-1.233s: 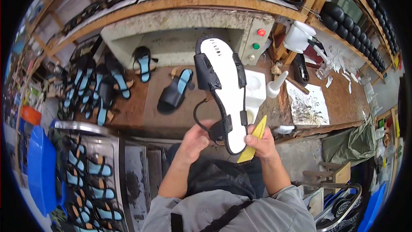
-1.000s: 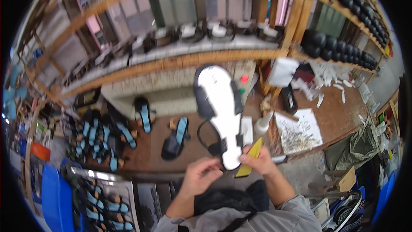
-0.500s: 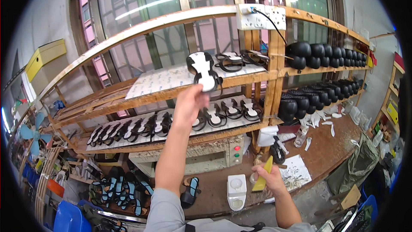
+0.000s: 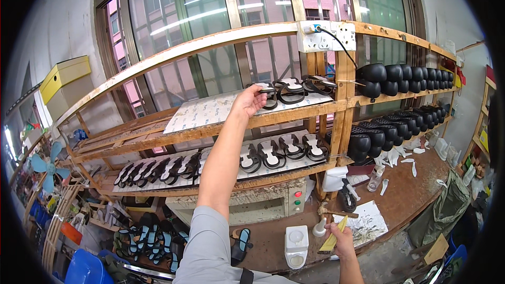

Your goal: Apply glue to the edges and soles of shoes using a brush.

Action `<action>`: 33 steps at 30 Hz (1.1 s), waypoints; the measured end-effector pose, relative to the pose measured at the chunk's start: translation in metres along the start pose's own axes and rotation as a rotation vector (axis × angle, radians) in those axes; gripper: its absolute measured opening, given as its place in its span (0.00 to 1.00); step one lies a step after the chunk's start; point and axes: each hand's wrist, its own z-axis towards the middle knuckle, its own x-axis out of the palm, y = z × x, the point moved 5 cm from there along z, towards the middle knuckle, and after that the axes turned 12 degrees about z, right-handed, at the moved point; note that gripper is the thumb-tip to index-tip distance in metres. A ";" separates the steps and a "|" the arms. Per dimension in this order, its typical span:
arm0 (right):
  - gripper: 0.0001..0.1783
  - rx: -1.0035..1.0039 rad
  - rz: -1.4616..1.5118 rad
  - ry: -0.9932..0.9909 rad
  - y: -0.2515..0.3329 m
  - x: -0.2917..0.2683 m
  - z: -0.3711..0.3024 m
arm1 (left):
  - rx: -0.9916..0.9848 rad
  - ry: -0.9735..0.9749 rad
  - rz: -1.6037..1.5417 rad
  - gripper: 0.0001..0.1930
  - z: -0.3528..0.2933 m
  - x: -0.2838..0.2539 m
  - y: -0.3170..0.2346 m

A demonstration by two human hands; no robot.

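Observation:
High on the upper shelf, my left hand (image 4: 250, 102) pinches the near end of a sandal upper (image 4: 267, 90) with black straps and a white sole board. It sits at the left of two similar uppers (image 4: 291, 87), over a patterned white sheet (image 4: 202, 111). Whether it rests fully on the sheet is hard to see. Low at the right, my right hand (image 4: 343, 240) grips a flat yellow tool (image 4: 331, 239), slanting down to the left; its exact kind is unclear. Close to that hand are a small white pot (image 4: 320, 227) and a hammer (image 4: 339, 213).
Below, several strapped uppers (image 4: 271, 153) line the lower shelf (image 4: 231, 185). Black shoe lasts (image 4: 372, 80) fill the right racks. A machine with red and green buttons (image 4: 298, 198), a white two-well container (image 4: 296, 247) and blue-lined sandals (image 4: 150, 242) stand lower down.
My left hand has carried the sandal upper from in front of the shelf up and onto its level, tilting it flatter. My right hand has shifted slightly, still with the yellow tool. The view has moved.

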 end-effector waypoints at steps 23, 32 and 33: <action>0.11 0.287 0.042 0.006 -0.128 0.029 0.028 | -0.270 -0.443 1.647 0.15 -0.432 -0.242 0.400; 0.16 0.125 -0.068 -0.080 -0.161 0.002 0.017 | -0.065 -0.011 1.851 0.22 -0.368 -0.177 0.423; 0.16 0.114 -0.064 -0.088 -0.162 -0.008 0.015 | 0.100 -0.044 1.957 0.22 -0.373 -0.175 0.435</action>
